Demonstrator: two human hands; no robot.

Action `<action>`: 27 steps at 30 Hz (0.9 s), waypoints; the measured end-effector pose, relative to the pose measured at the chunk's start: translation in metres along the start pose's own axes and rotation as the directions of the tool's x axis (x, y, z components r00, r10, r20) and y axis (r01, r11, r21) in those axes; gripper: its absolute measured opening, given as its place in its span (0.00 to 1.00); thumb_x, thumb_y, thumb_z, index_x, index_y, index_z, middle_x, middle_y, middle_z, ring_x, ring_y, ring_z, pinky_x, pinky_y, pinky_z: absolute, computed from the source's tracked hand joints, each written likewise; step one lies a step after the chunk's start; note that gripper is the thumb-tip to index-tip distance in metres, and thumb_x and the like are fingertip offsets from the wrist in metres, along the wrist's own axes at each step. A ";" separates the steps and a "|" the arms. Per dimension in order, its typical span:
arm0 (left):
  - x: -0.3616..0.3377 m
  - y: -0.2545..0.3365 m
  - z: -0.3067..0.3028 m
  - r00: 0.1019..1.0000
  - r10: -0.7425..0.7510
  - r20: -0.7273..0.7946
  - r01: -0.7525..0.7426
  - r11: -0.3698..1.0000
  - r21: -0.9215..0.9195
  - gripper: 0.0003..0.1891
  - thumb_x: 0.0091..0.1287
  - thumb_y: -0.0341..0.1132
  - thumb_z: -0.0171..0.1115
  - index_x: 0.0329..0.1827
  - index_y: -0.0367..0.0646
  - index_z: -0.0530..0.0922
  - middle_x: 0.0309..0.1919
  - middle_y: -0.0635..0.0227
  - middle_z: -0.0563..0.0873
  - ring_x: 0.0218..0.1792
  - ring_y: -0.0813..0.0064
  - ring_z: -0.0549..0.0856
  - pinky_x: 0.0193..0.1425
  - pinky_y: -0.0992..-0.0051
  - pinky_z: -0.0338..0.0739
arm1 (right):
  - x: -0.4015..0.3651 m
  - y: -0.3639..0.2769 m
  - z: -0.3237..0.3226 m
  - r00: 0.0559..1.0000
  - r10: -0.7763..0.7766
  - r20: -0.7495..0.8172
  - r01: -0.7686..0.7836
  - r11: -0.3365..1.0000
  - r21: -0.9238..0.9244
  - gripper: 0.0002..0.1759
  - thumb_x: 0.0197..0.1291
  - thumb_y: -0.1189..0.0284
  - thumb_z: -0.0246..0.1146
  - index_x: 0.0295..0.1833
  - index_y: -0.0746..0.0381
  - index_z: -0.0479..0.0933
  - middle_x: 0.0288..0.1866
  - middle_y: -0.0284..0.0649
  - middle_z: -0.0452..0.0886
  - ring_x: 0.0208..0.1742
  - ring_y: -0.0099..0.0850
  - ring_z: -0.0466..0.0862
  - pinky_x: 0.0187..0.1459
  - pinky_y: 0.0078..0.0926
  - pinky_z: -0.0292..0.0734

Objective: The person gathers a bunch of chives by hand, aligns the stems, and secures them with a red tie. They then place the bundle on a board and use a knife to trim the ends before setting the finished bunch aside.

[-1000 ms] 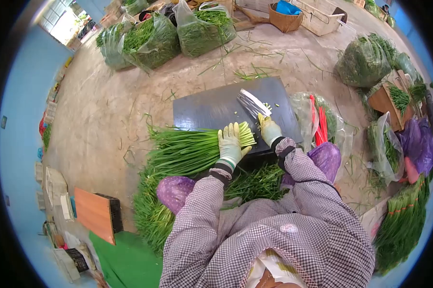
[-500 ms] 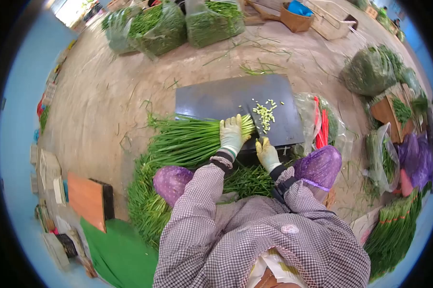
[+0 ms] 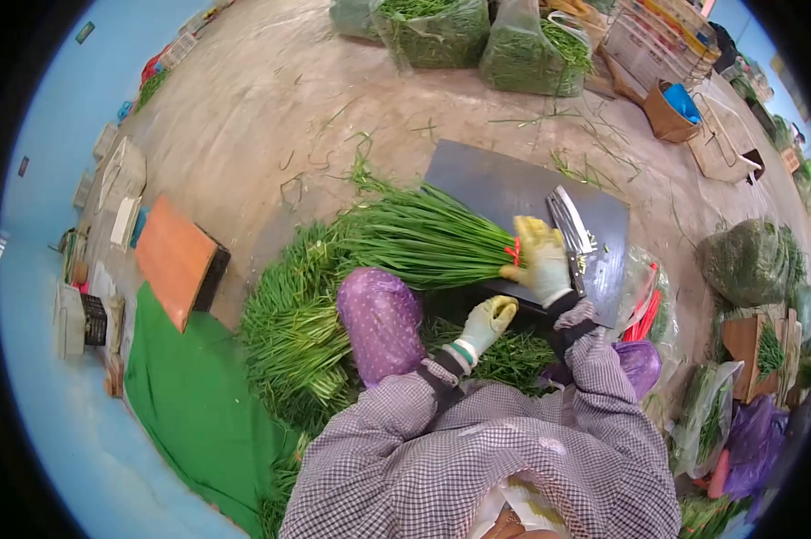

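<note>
A bunch of green garlic chives (image 3: 432, 235) lies across the left part of the dark board (image 3: 486, 171), cut ends to the right. A red tie (image 3: 513, 247) crosses those ends. My gloved right hand (image 3: 545, 259) is at the cut ends and tie, thumb below and fingers above. My gloved left hand (image 3: 486, 325) is just below the bunch, fingers curled; whatever they hold is hidden. A knife (image 3: 567, 216) lies on the board beside my right hand, near cut-off bits (image 3: 590, 241).
Loose chives (image 3: 293, 332) are heaped at my left knee. Red ties (image 3: 643, 314) lie in a clear bag at the board's right. Bagged greens (image 3: 432, 36) stand at the back. An orange-topped box (image 3: 176, 260) and green cloth (image 3: 194, 386) are at left.
The knife has left my right hand and now lies on the board. My right hand moved to the cut ends; my left hand came off the bunch. A red tie appears there. The view turned.
</note>
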State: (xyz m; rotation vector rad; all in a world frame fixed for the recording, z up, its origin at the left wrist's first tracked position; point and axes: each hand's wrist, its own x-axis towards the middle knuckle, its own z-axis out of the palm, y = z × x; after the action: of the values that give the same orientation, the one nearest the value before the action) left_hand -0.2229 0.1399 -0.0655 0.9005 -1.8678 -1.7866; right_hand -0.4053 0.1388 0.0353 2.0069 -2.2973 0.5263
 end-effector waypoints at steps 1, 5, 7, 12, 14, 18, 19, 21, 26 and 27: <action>0.003 -0.011 0.006 0.999 0.029 0.020 -0.028 0.997 -0.068 0.15 0.73 0.40 0.63 0.54 0.38 0.84 0.45 0.59 0.90 0.46 0.68 0.88 0.54 0.71 0.80 | 0.004 -0.013 0.013 0.995 -0.061 0.082 0.071 0.990 -0.120 0.60 0.46 0.51 0.78 0.82 0.50 0.55 0.73 0.44 0.71 0.75 0.50 0.67 0.73 0.54 0.59; 0.001 0.008 -0.003 0.993 -0.064 0.101 0.093 0.947 -0.306 0.15 0.75 0.40 0.62 0.56 0.39 0.82 0.46 0.65 0.88 0.48 0.76 0.85 0.58 0.75 0.77 | 0.045 -0.011 0.048 0.896 0.057 0.440 0.033 0.980 -0.195 0.69 0.41 0.53 0.81 0.85 0.49 0.45 0.72 0.50 0.73 0.69 0.49 0.77 0.68 0.50 0.71; -0.001 0.004 -0.011 0.987 -0.099 0.129 0.147 0.882 -0.448 0.21 0.74 0.47 0.64 0.60 0.40 0.80 0.51 0.64 0.87 0.53 0.73 0.84 0.62 0.71 0.76 | 0.052 -0.002 0.031 0.893 0.065 0.446 -0.167 0.967 0.194 0.66 0.42 0.55 0.81 0.83 0.55 0.51 0.62 0.56 0.81 0.61 0.54 0.82 0.61 0.46 0.78; -0.010 0.020 -0.032 0.936 -0.326 0.134 0.311 0.586 -0.748 0.37 0.70 0.64 0.62 0.73 0.49 0.69 0.68 0.64 0.77 0.65 0.64 0.79 0.68 0.57 0.74 | 0.008 0.021 0.013 0.443 -0.026 0.896 -0.876 0.200 0.439 0.36 0.62 0.47 0.72 0.62 0.65 0.78 0.49 0.42 0.87 0.48 0.33 0.87 0.53 0.32 0.83; -0.005 0.024 -0.027 0.948 -0.293 0.128 0.261 0.478 -0.838 0.37 0.69 0.63 0.64 0.71 0.46 0.71 0.64 0.63 0.80 0.62 0.66 0.81 0.65 0.57 0.77 | -0.032 0.017 0.022 0.531 -0.037 0.847 -0.847 0.004 0.531 0.30 0.64 0.47 0.70 0.54 0.64 0.82 0.45 0.41 0.88 0.43 0.32 0.87 0.49 0.34 0.83; -0.002 0.008 0.000 0.977 -0.192 0.096 0.153 0.309 -0.939 0.32 0.69 0.59 0.65 0.66 0.43 0.75 0.59 0.63 0.84 0.57 0.66 0.84 0.64 0.57 0.79 | -0.078 0.013 0.031 0.593 0.099 0.799 -0.805 0.114 0.583 0.36 0.68 0.39 0.61 0.49 0.67 0.83 0.40 0.41 0.88 0.40 0.32 0.85 0.45 0.33 0.81; -0.004 0.007 0.002 0.970 -0.199 0.143 0.192 0.260 -0.946 0.31 0.70 0.58 0.66 0.65 0.43 0.75 0.58 0.62 0.84 0.56 0.65 0.85 0.65 0.57 0.79 | -0.078 0.016 0.021 0.647 0.136 0.750 -0.740 0.349 0.575 0.38 0.68 0.37 0.59 0.48 0.68 0.84 0.39 0.41 0.88 0.39 0.33 0.85 0.45 0.34 0.80; -0.012 0.017 0.005 0.968 -0.145 0.203 0.224 0.150 -0.963 0.30 0.71 0.57 0.64 0.66 0.42 0.75 0.58 0.61 0.85 0.57 0.64 0.84 0.66 0.55 0.79 | -0.075 0.017 0.001 0.742 0.188 0.644 -0.559 0.703 0.440 0.45 0.68 0.34 0.54 0.47 0.72 0.84 0.39 0.45 0.88 0.40 0.36 0.84 0.46 0.35 0.79; -0.017 0.066 -0.011 0.976 -0.049 0.213 0.218 0.158 -0.963 0.32 0.70 0.57 0.65 0.65 0.39 0.76 0.58 0.59 0.85 0.55 0.64 0.86 0.63 0.60 0.81 | -0.059 0.039 -0.031 0.925 0.110 0.365 -0.183 0.968 0.173 0.30 0.70 0.50 0.64 0.57 0.69 0.79 0.39 0.53 0.87 0.44 0.48 0.88 0.47 0.39 0.81; -0.013 0.065 -0.014 0.982 -0.108 0.157 0.174 0.174 -0.969 0.33 0.69 0.58 0.66 0.64 0.38 0.76 0.57 0.60 0.86 0.55 0.65 0.86 0.63 0.61 0.81 | -0.062 0.038 -0.036 0.946 0.162 0.282 -0.210 0.966 0.150 0.29 0.70 0.52 0.65 0.63 0.64 0.76 0.43 0.50 0.88 0.46 0.46 0.88 0.48 0.39 0.82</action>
State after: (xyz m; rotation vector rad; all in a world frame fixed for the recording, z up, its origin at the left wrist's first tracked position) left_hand -0.2153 0.1368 0.0023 0.4392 -0.2166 -2.5220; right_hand -0.4393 0.2124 0.0453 2.0617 -2.7128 0.5165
